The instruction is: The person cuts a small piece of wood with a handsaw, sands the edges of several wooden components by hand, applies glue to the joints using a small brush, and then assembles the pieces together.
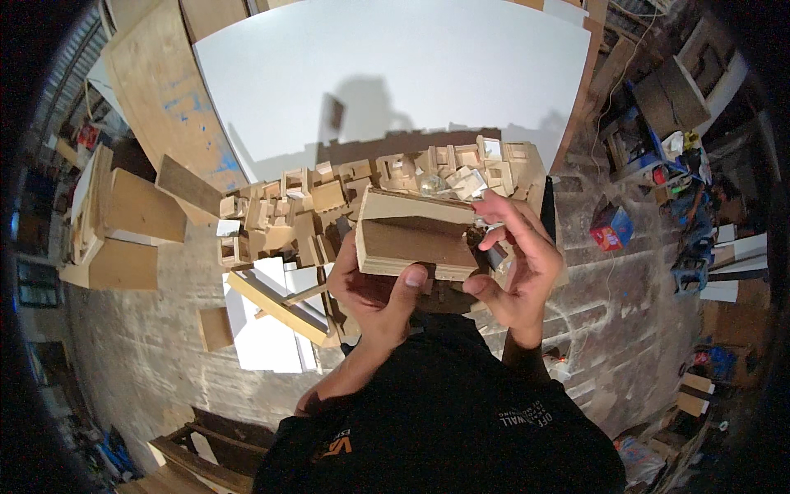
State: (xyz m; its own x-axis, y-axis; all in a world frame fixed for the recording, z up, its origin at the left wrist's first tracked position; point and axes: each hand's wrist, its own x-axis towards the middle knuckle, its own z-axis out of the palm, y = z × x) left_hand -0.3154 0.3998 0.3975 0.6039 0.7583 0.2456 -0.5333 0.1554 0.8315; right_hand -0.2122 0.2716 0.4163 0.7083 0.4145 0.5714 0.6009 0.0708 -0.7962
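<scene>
Both hands, left hand (374, 288) and right hand (514, 263), grip a wooden box (411, 239) above the dusty workshop floor (148, 354).

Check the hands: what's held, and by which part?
Left hand grips the small open plywood box at its lower left corner, thumb on the front edge. Right hand is at the box's right end, fingers pinching something small and dark there; what it is cannot be told.
</scene>
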